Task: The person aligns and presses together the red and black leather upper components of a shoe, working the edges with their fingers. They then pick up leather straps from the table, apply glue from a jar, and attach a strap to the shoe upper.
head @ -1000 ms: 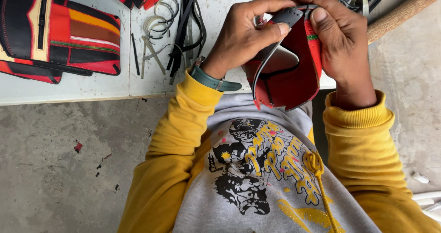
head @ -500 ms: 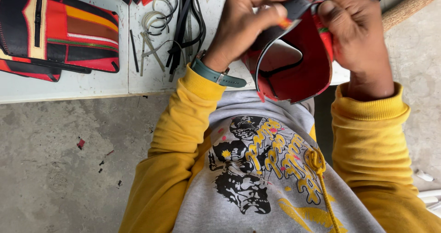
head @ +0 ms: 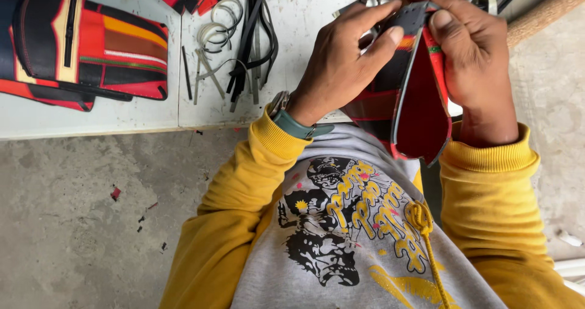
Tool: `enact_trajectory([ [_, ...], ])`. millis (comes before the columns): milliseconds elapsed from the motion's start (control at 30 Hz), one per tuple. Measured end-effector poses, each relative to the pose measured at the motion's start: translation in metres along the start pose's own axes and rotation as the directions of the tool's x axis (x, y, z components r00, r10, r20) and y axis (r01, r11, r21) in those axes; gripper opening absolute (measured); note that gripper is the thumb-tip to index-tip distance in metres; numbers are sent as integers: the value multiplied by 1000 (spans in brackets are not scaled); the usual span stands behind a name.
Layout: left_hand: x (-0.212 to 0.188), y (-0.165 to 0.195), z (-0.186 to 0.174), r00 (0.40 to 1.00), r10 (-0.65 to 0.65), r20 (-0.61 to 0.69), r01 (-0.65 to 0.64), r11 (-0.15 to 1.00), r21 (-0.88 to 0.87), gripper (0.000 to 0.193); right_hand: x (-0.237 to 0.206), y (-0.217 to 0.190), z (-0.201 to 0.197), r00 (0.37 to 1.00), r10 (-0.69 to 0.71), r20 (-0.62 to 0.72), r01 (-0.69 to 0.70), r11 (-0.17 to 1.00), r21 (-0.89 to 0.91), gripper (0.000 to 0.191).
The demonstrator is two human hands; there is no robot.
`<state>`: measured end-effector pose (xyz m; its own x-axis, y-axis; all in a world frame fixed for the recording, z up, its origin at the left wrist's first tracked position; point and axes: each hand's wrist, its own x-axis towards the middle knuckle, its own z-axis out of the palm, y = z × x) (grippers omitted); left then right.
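From the head view, both hands hold a red-lined striped pouch piece (head: pixel 420 102) above the edge of the white worktop (head: pixel 152 117). The left hand (head: pixel 341 65) has its grip clamped on the piece's dark outer face; the right hand (head: pixel 472 59) pinches the top edge. Black straps (head: pixel 253 35) lie nearby.

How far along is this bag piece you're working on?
Seemingly done: a striped bag lies on the table. In hand: the left hand and right hand pinch a red-lined panel at its top edge. Probably left: black straps lie loose, unattached.
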<state>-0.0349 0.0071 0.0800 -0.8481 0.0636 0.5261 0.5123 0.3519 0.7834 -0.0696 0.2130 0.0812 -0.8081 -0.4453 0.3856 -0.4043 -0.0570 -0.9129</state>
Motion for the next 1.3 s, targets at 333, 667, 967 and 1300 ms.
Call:
enact_trajectory([
  [333, -6, -4, -2, 995, -3, 105, 7, 999, -34, 32, -5, 10, -9, 999, -1, 45, -4, 992, 126, 39],
  [667, -1, -13, -10, 984, -20, 179, 38, 994, -100, 32, -8, 11, -14, 998, 23, 66, -29, 995, 95, 45],
  [967, 7, 2, 6, 999, 22, 40, -22, 1000, 14, 19, -4, 7, -7, 997, -4, 83, 1, 999, 37, 37],
  [1300, 16, -12, -4, 980, 0, 201, 11, 998, -55, 28, -6, 4, -16, 998, 4, 64, -1, 999, -37, 35],
])
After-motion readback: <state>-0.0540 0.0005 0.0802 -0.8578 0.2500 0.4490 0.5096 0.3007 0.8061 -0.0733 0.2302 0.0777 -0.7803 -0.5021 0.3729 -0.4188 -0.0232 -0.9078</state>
